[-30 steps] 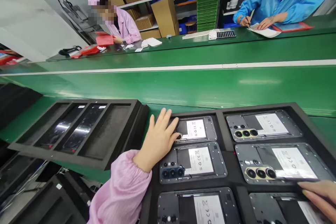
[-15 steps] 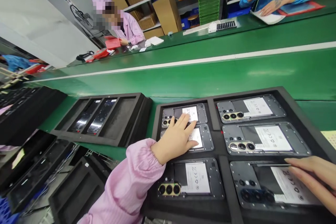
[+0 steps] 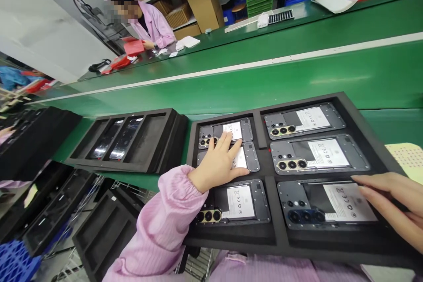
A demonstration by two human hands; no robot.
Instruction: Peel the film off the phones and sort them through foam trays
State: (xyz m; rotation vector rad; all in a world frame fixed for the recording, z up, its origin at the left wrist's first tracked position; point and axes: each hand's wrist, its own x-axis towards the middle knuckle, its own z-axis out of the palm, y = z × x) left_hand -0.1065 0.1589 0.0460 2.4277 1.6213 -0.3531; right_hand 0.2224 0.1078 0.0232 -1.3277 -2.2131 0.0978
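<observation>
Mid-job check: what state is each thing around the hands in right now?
Left hand: fingers spread, over the middle-left phone
Right hand: at the lower-right phone's right end; grip unclear
Phones: six, camera side up, white labels showing, two partly covered by the left hand
Phone tray: holding the six phones
Left tray: dark panels in its two middle slots
Red item: held by a co-worker

Bright light, white glare on 2 glossy panels (image 3: 127, 139), left edge stretched, blurred
</observation>
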